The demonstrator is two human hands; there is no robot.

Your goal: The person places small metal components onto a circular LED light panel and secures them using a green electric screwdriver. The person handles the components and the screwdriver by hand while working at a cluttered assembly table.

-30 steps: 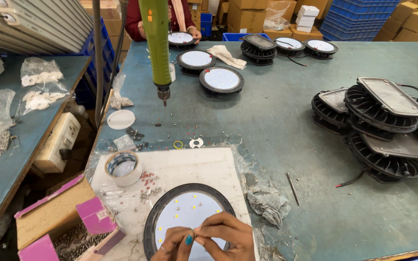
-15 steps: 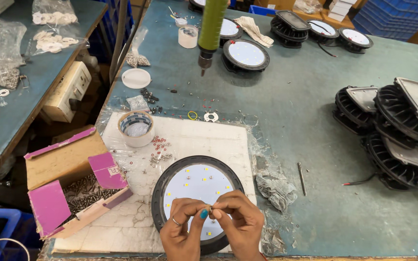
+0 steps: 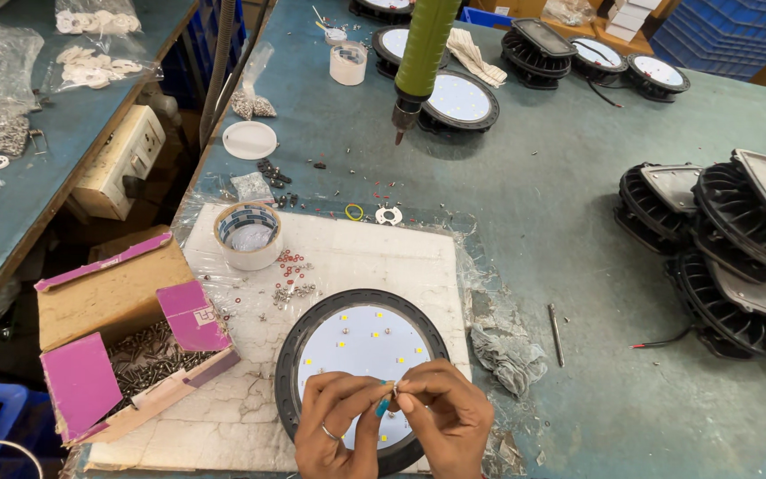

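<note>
A round black lamp housing (image 3: 290, 355) with a white LED board (image 3: 361, 341) lies on a white mat (image 3: 374, 257) at the table's near edge. Over its near part my left hand (image 3: 334, 426) and my right hand (image 3: 441, 412) meet fingertip to fingertip, pinching a small screw-like part (image 3: 394, 388) between them. A green electric screwdriver (image 3: 420, 53) hangs tip down above the table beyond the mat.
A tape roll (image 3: 247, 235), loose screws and red washers (image 3: 290, 275) lie on the mat. An open pink box of screws (image 3: 126, 346) stands at the left. Stacked black housings (image 3: 720, 239) fill the right; more lamps (image 3: 458, 98) sit far back. A grey rag (image 3: 507, 350) lies beside the mat.
The view has tilted down and moved closer to the lamp. My hands stay together over the lamp's near part, still working a small piece between the fingertips.
</note>
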